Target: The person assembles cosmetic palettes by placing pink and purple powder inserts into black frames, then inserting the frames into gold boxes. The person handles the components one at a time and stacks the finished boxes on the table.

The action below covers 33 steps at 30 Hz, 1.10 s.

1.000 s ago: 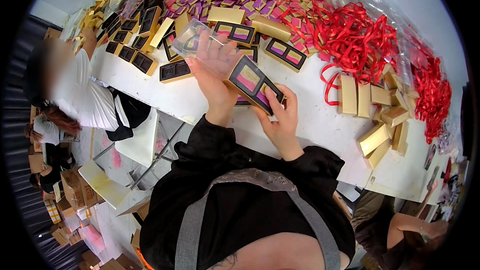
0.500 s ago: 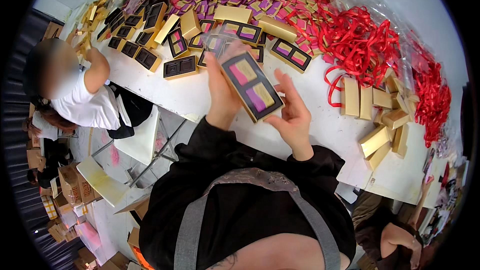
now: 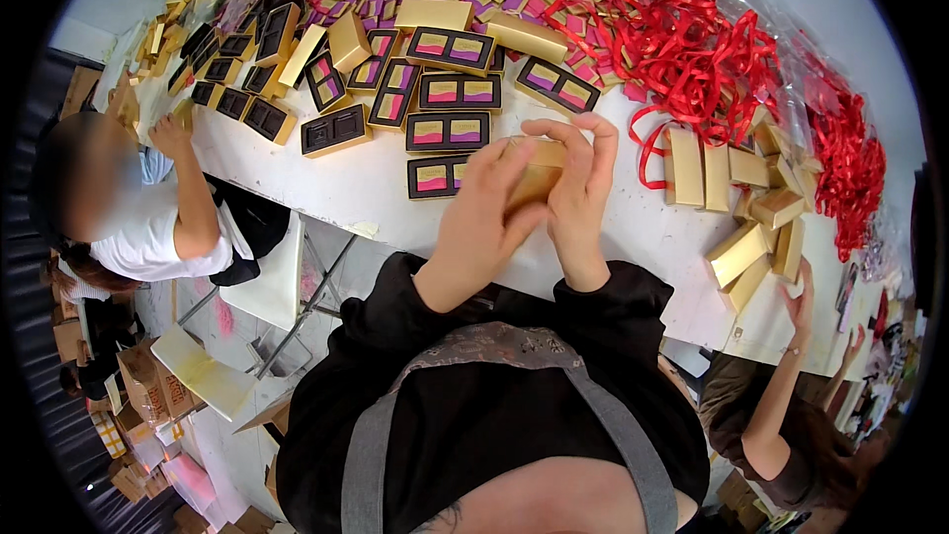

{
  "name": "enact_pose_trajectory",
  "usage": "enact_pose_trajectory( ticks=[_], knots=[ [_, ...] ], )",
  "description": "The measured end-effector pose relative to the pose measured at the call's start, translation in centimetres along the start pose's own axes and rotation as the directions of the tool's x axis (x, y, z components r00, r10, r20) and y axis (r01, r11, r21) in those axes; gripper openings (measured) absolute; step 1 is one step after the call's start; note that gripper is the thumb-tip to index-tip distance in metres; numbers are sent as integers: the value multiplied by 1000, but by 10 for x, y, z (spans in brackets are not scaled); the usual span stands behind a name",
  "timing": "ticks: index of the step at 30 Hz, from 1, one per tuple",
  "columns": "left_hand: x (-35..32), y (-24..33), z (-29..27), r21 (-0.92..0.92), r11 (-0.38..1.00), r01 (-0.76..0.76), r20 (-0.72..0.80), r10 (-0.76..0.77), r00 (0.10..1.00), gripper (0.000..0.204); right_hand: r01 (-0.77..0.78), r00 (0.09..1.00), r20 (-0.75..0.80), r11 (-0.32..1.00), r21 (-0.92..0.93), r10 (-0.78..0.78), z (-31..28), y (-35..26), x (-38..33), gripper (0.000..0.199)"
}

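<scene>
Bright, even light is washing over the white desk (image 3: 336, 183), apparently from above; glare is glinting off piled gold boxes (image 3: 738, 253), and a softer sheen is showing on the held box (image 3: 535, 176). The fisheye is bowing straight edges toward the black rim, while blur is covering a co-worker's face (image 3: 102, 178)

Left hand (image 3: 481, 221), right hand (image 3: 579, 190) on gold rectangular box (image 3: 539, 174); black-insert gold boxes (image 3: 448, 132) left of it, tangled red ribbon (image 3: 692, 74) right.

One left hand (image 3: 476, 225), one right hand (image 3: 577, 206), one held gold box (image 3: 537, 176) and at least eight filled boxes (image 3: 448, 131) are counted.
</scene>
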<state>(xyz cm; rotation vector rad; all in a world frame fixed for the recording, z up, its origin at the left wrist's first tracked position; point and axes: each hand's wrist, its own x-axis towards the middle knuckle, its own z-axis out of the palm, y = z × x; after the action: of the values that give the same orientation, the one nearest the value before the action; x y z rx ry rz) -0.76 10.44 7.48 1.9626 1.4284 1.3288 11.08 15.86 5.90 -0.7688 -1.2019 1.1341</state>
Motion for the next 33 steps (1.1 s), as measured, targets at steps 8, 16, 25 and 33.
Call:
enact_pose_trajectory(
  ticks=[8, 16, 25, 33],
  knots=[
    [-11, -9, -10, -445, 722, 531, 403, -368, 838, 56, -200, 959, 192, 978, -62, 208, -22, 17, -22, 14],
    [-22, -14, -1, -620, 480, 620, 421, -463, 780, 49, -397, 907, 11, 848, 351, 420, -16, 18, -32, 5],
    [-29, -16, 4, -317, 868, 382, 270, -303, 914, 50, -467, 867, 212, 884, 31, 450, -32, -4, -17, 18],
    [-19, -4, 2, -422, 826, 375, 283, -273, 919, 49, -512, 795, 407, 857, 52, 450, -63, -32, -12, 26]
  ],
)
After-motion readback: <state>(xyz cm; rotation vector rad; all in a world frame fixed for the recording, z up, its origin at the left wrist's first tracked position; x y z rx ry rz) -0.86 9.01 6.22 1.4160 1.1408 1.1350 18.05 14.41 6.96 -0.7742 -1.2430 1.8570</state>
